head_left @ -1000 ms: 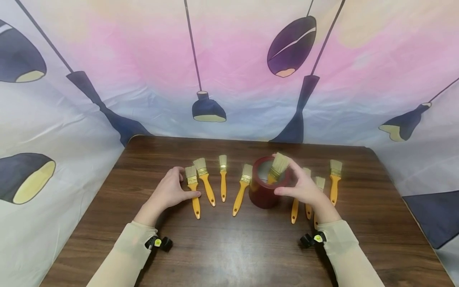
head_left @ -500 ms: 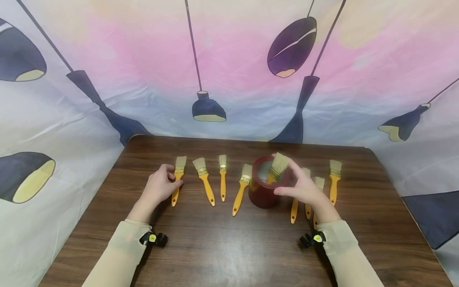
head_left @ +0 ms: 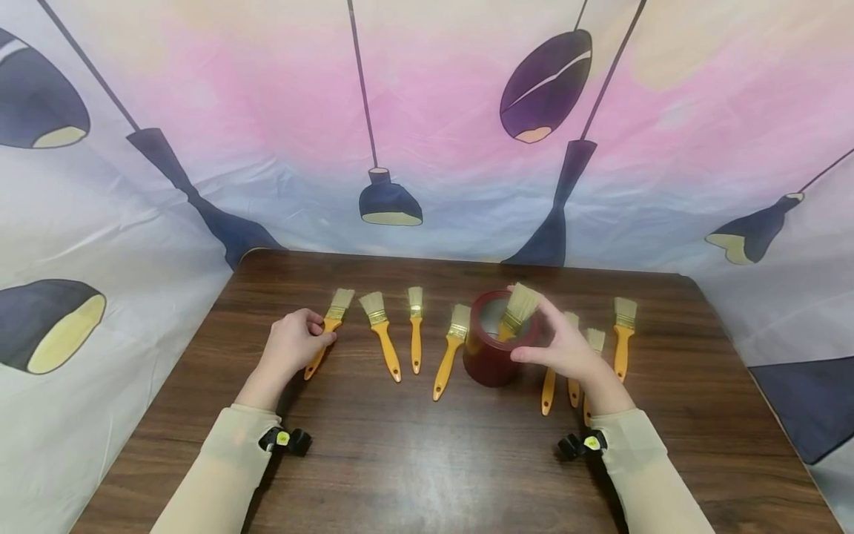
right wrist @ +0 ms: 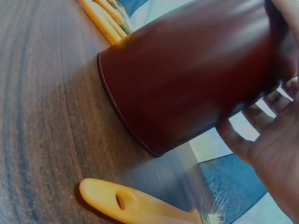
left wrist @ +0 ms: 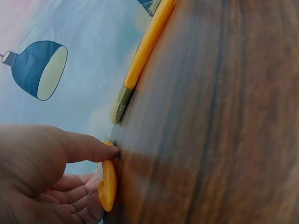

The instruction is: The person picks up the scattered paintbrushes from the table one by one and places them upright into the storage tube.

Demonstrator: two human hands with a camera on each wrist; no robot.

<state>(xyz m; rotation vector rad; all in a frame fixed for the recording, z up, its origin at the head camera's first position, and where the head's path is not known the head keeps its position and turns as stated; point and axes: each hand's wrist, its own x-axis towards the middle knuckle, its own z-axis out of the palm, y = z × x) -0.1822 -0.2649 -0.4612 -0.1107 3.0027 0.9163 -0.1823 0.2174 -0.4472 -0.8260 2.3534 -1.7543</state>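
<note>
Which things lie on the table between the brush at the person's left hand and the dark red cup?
In the head view, three yellow-handled brushes lie between the leftmost brush, held by the left hand, and the dark red cup.

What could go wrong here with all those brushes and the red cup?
1. The left hand pinches the leftmost brush only near its metal band, with the handle end low over the table. It might slip out of that small grip.
2. The right hand steadies the red cup, which has one brush leaning inside. A bump could tip the cup over.
3. Three brushes lie close by the right wrist, so a sleeve may knock them.
</note>
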